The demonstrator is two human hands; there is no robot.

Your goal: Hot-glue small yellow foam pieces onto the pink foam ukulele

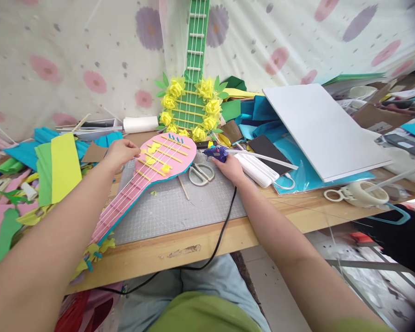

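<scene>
A pink foam craft guitar [159,161] with a teal edge, yellow strips and white strings lies on the grey cutting mat [180,207]. My left hand [121,152] rests at the upper left edge of its body, fingers pinched together by a small yellow piece. My right hand [230,167] is closed on a blue hot glue gun [216,153] just right of the guitar's body, nozzle pointing left, with a white glue stick jutting out behind and a black cord running off the table edge. Scissors [201,174] lie between my hands.
A green craft guitar [193,69] ringed with yellow paper flowers stands against the flowered backdrop. A white foam board [325,129] leans over teal sheets on the right. A white power strip [257,169], tape dispenser [361,193] and coloured foam sheets [57,166] crowd the wooden table [193,244].
</scene>
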